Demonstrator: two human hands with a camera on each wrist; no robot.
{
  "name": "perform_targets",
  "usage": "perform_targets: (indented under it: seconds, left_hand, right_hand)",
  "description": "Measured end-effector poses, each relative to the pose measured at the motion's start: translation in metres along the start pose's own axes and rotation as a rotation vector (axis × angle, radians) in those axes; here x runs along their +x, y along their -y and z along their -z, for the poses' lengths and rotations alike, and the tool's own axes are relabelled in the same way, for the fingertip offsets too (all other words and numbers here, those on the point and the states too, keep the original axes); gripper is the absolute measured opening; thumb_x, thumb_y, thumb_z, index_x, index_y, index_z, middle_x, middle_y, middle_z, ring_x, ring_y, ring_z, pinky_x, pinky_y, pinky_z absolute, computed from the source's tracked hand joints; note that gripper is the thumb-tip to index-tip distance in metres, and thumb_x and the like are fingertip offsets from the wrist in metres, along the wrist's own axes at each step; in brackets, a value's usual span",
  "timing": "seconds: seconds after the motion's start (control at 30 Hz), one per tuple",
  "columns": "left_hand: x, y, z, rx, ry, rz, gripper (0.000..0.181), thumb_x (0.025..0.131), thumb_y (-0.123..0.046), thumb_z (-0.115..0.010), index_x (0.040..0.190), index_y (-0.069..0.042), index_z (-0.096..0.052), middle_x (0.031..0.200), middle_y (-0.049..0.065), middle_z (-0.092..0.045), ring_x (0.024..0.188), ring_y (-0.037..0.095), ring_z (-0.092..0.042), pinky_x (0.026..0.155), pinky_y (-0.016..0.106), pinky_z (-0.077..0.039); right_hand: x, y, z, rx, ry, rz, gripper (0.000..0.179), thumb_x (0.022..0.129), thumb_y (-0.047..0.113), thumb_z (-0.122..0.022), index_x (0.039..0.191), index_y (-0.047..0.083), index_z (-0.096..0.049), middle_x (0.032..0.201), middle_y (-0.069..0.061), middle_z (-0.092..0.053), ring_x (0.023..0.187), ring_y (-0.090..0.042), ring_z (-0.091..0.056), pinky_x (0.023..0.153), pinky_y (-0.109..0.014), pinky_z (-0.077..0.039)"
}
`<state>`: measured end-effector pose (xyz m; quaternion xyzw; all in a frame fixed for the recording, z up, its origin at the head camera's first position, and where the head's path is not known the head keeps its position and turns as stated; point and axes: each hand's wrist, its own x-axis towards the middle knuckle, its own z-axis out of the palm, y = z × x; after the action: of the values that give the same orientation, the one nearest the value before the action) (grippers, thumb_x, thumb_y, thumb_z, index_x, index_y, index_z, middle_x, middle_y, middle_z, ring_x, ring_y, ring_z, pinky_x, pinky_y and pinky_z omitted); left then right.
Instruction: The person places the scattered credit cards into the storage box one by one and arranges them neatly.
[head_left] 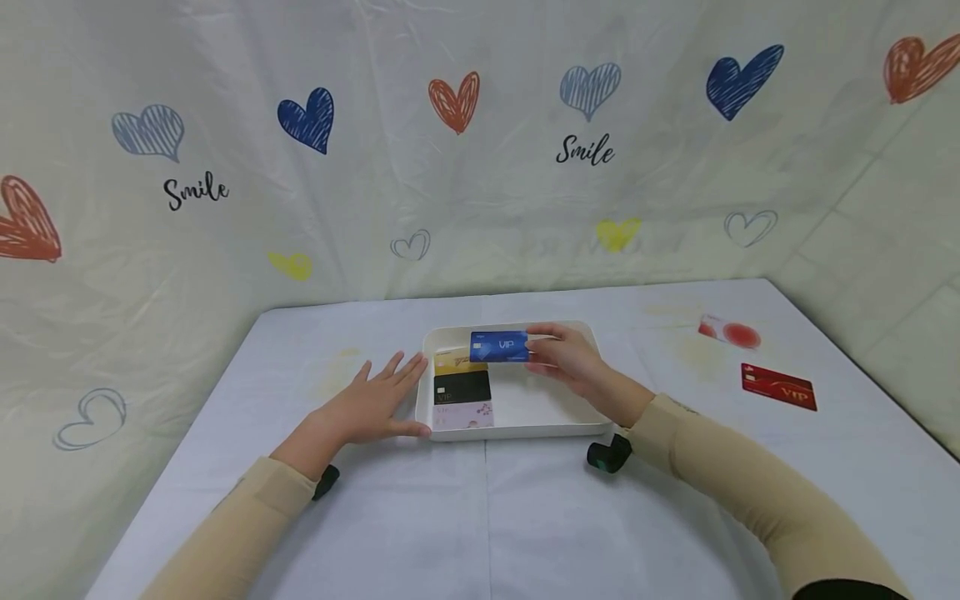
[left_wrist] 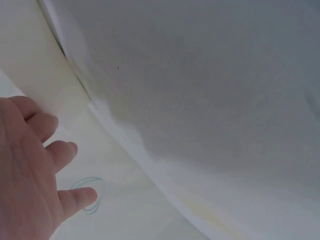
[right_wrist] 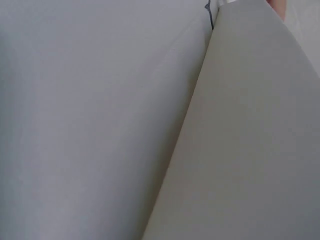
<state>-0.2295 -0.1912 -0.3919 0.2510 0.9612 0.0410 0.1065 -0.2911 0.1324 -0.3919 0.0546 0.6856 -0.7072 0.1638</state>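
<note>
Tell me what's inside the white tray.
Inside the white tray are a gold card, a black card and a pink card. The right hand holds a blue card over the tray, hiding part of the gold card; what lies beneath the cards is hidden.

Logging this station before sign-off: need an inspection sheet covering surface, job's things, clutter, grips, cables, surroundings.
Surface: white cloth-covered table, with a centre crease.
Job's things: shallow white rectangular tray; in a column at its left, flat rectangular gold card, black card, pale pink card. Blue rectangular VIP card overlaps the gold one in the head view. Right of the tray, rectangular red VIP card and white-and-red card.
Clutter: nothing seen.
Grips: left grip, fingers spread at the tray's left edge; right grip pinches the blue card's right end.
Cables: none made out; a thin dark line, top of right wrist view, unidentifiable.
Surroundings: cream backdrop sheet printed with hearts and "Smile".
</note>
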Motion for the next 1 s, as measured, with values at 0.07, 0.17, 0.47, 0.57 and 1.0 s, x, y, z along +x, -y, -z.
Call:
perform_targets:
  seconds: [0.07,0.17,0.47,0.57,1.0]
  left_hand:
    - [0.0,0.0,0.0,0.002,0.0,0.001,0.112,0.088,-0.075,-0.061,0.166,-0.009,-0.012,0.171,0.008,-0.011,0.156,0.036,-0.005,0.117,0.071,-0.007]
    - [0.0,0.001,0.0,0.003,0.004,0.001,0.113,0.088,-0.075,-0.06,0.166,-0.01,-0.012,0.171,0.007,-0.011,0.156,0.036,-0.004,0.117,0.07,-0.007]
    - [0.001,0.002,0.0,0.001,0.003,0.0,0.113,0.087,-0.075,-0.06,0.166,-0.01,-0.011,0.171,0.007,-0.011,0.156,0.036,-0.004,0.117,0.07,-0.006]
    - [0.001,0.002,0.0,-0.002,0.002,0.001,0.113,0.087,-0.075,-0.06,0.166,-0.01,-0.012,0.171,0.007,-0.012,0.156,0.036,-0.004,0.117,0.07,-0.006]
    - [0.0,0.0,0.003,-0.017,-0.003,-0.006,0.113,0.088,-0.074,-0.062,0.166,-0.009,-0.012,0.171,0.008,-0.012,0.156,0.036,-0.005,0.117,0.07,-0.007]
  right_hand:
    - [0.003,-0.002,-0.001,0.009,-0.01,-0.008,0.043,0.105,0.006,-0.057,0.148,0.002,-0.049,0.136,-0.022,-0.053,0.089,-0.018,-0.064,0.075,-0.022,-0.059]
    - [0.006,-0.004,-0.001,0.027,-0.021,-0.008,0.043,0.105,0.005,-0.056,0.147,0.001,-0.049,0.128,-0.018,-0.055,0.086,-0.015,-0.063,0.074,-0.022,-0.058]
    - [0.011,-0.003,-0.002,0.001,-0.074,-0.035,0.041,0.106,0.007,-0.055,0.146,0.002,-0.051,0.121,-0.013,-0.056,0.083,-0.013,-0.06,0.069,-0.02,-0.056]
    - [0.011,-0.002,-0.002,-0.023,-0.086,-0.027,0.041,0.106,0.008,-0.054,0.146,0.002,-0.051,0.124,-0.015,-0.056,0.083,-0.013,-0.06,0.068,-0.019,-0.055]
    - [0.016,-0.014,-0.001,-0.074,-0.141,0.018,0.039,0.104,0.004,-0.052,0.143,0.002,-0.054,0.121,-0.017,-0.053,0.068,-0.012,-0.056,0.06,-0.019,-0.051]
